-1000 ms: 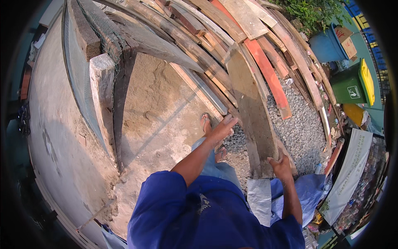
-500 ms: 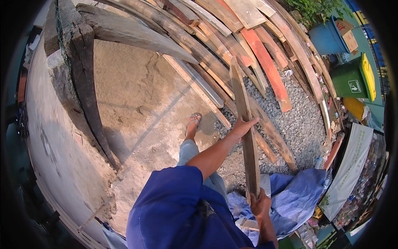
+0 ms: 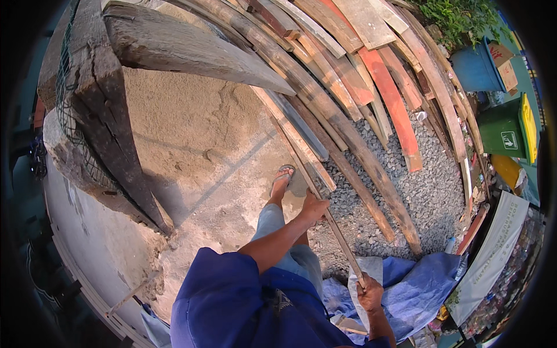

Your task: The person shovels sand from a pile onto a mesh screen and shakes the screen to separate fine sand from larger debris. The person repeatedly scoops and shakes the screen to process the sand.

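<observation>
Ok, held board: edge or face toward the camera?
Edge: the board shows only as a narrow strip, gripped by the left hand and right hand.

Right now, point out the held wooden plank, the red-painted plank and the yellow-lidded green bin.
Held wooden plank (image 3: 341, 238), head view: its narrow edge.
Red-painted plank (image 3: 395, 109), head view: middle of its broad face.
Yellow-lidded green bin (image 3: 499, 130), head view: its green side.

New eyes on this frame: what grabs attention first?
Probably the red-orange plank, vivid among duller boards at upper right. Next, the narrow wooden piece spanning the left hand and right hand just below centre, then the green bin with its yellow lid, far right.
</observation>
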Available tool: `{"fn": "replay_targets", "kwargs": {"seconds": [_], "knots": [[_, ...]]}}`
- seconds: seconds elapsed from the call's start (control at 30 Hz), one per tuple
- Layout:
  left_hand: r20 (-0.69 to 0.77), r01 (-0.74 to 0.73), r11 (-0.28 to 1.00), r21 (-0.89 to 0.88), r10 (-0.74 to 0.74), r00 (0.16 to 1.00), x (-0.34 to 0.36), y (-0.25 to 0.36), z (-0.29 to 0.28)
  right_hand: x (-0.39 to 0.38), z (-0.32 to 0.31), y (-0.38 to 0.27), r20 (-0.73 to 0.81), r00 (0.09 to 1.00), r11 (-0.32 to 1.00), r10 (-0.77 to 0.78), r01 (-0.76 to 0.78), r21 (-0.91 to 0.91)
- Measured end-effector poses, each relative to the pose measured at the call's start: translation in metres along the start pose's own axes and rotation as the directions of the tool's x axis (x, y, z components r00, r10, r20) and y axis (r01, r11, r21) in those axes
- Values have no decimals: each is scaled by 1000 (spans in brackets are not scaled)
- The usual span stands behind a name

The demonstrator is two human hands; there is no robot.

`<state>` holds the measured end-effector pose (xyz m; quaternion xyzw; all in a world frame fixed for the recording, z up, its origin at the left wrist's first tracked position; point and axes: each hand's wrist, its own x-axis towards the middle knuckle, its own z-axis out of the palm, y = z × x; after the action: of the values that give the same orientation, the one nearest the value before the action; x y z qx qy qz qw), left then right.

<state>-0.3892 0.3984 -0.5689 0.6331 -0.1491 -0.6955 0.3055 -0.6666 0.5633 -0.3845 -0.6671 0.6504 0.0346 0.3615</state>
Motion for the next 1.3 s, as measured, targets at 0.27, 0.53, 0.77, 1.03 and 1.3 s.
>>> {"fn": "replay_targets", "kwargs": {"seconds": [0.27,0.53,0.77,1.03,1.3], "knots": [[-163,13,1000,20,-9,987,152,103,-64,233,103,26,-75,997,999,-35,36,11],[-131,-14,995,104,27,991,279,67,-94,346,202,50,-22,972,970,235,-233,67],[-177,35,997,69,-22,984,287,58,-98,349,209,60,-86,984,986,157,-151,71],[-217,98,991,90,-76,973,301,56,-103,367,215,56,17,951,951,309,-309,-11],[-294,114,993,14,-105,950,295,64,-92,368,205,45,-6,944,939,331,-330,-99]]}}
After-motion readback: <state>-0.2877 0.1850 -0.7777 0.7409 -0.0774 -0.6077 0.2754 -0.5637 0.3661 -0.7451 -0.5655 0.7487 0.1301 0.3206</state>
